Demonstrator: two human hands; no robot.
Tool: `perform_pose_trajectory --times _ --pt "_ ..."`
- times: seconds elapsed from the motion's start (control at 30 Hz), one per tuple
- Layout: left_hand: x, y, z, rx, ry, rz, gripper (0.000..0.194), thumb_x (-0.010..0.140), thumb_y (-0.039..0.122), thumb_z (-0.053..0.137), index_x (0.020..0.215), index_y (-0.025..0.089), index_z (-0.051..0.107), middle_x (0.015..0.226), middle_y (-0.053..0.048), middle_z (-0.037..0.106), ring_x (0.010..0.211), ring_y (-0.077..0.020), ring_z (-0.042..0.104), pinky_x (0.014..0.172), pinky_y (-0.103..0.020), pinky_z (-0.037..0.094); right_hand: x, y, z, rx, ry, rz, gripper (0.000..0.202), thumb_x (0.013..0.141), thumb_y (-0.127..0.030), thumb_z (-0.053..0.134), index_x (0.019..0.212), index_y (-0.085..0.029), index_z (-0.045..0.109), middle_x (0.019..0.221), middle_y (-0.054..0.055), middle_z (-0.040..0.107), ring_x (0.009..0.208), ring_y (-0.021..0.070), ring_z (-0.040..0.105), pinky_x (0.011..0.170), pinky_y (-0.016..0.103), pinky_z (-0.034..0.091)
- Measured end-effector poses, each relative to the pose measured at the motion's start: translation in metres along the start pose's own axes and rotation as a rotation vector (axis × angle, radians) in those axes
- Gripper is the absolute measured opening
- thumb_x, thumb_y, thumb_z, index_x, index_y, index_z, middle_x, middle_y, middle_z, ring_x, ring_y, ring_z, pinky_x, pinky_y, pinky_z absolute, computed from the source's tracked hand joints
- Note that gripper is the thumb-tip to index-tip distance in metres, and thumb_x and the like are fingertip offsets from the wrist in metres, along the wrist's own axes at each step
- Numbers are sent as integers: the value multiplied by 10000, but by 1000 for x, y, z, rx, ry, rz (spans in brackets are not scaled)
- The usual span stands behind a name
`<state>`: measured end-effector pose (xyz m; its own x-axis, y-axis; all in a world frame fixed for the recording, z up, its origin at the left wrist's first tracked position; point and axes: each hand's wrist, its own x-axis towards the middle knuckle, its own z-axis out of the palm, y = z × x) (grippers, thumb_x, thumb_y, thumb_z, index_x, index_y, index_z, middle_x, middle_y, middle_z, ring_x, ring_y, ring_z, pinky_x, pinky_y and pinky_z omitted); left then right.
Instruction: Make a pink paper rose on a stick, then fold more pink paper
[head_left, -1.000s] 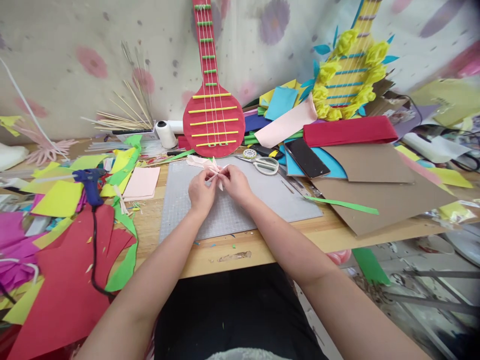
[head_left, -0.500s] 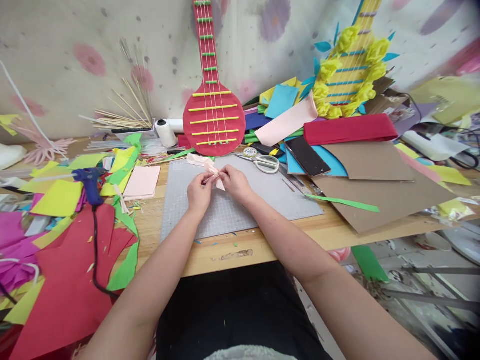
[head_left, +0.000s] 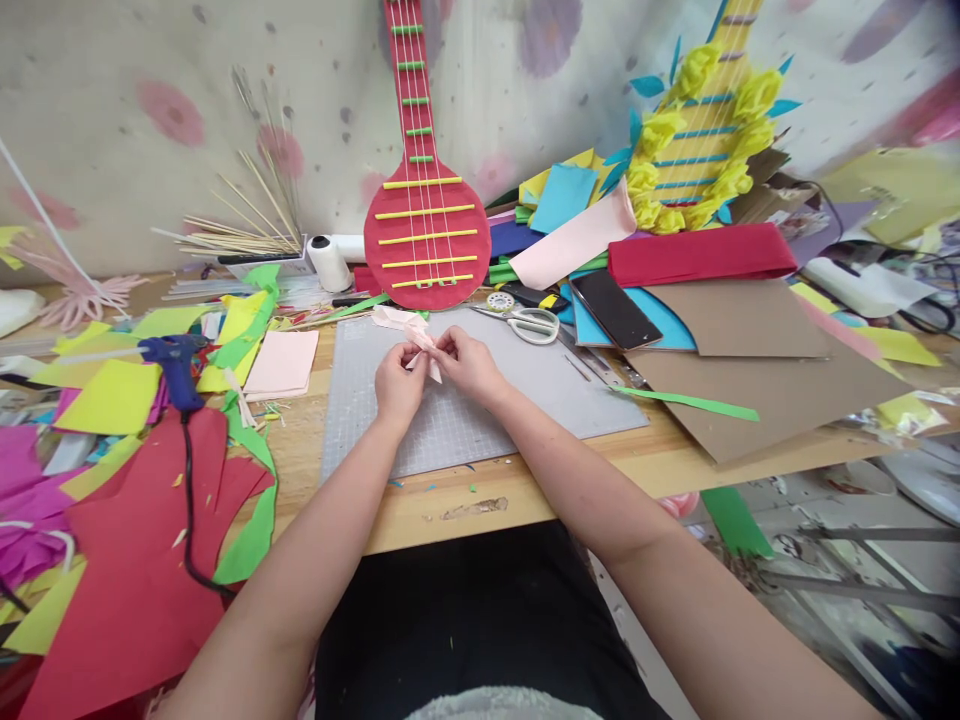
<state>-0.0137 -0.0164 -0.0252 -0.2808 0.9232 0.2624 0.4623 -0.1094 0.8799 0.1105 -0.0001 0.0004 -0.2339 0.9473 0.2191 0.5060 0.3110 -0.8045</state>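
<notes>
A crumpled strip of pale pink crepe paper (head_left: pixel 421 336) is pinched between my two hands above the grey cutting mat (head_left: pixel 375 430). My left hand (head_left: pixel 399 380) grips it from the left, fingertips closed. From the other side my right hand (head_left: pixel 466 364) holds it between thumb and fingers. One end of the paper trails toward the back edge of the mat, and a small tip pokes out below the fingers. Just behind stands a red paper lute (head_left: pixel 427 225) with yellow bars and white strings. Scissors (head_left: pixel 534 325) with white handles lie right of my hands.
Pink paper squares (head_left: pixel 282 365) are stacked left of the mat. A blue glue gun (head_left: pixel 177 372) rests on red paper (head_left: pixel 142 560). At right are a black phone (head_left: pixel 616 310), brown cardboard (head_left: pixel 757 400) and a yellow flowered instrument (head_left: pixel 694 150). Sticks (head_left: pixel 232 238) stand at the back left.
Both hands keep their pinch on the pink paper; the fingers have shifted slightly, and the tip below them looks smaller and moved left. The view has tilted a little.
</notes>
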Motion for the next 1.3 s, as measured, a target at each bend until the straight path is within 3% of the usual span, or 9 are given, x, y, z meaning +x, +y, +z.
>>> perform_pose_trajectory --times 0.4,0.7,0.93,1.17,1.23,1.3 --pt "0 -1 -1 32 31 -23 173 733 338 555 788 188 619 760 -34 658 617 -142 573 588 -254 420 -1 1 1 -277 -40 -1 206 865 -325 424 899 -184 569 861 33 654 751 142 575 658 237 369" --pt "-3 0 1 7 52 28 170 747 328 549 805 184 616 824 -51 658 695 -154 584 662 -269 435 -3 -12 1 -561 -116 90 326 915 -341 301 1027 -164 551 955 116 661 851 215 607 685 278 376" --pt "-3 3 0 -98 65 -48 237 727 408 573 791 184 616 803 -39 652 576 -121 538 588 -260 433 -1 -6 5 -491 -118 24 343 928 -344 276 1006 -158 553 943 104 663 829 187 606 671 258 363" --pt "1 -7 4 -251 28 -95 196 733 371 568 775 181 595 769 -29 620 572 -117 530 576 -267 432 -3 -2 9 -411 -63 17 329 921 -375 306 929 -169 563 879 75 665 768 158 598 632 241 339" --pt "2 -7 4 -234 93 -61 181 711 343 598 788 180 576 799 -33 601 637 -123 540 627 -274 441 -4 -4 10 -401 -41 33 312 916 -380 325 941 -172 557 880 67 665 760 156 597 624 239 335" --pt "2 -3 1 -154 270 14 232 651 296 664 816 180 551 853 -37 577 722 -127 536 700 -282 438 -4 -7 10 -407 3 43 292 914 -371 337 964 -176 547 906 63 664 762 155 597 624 239 333"
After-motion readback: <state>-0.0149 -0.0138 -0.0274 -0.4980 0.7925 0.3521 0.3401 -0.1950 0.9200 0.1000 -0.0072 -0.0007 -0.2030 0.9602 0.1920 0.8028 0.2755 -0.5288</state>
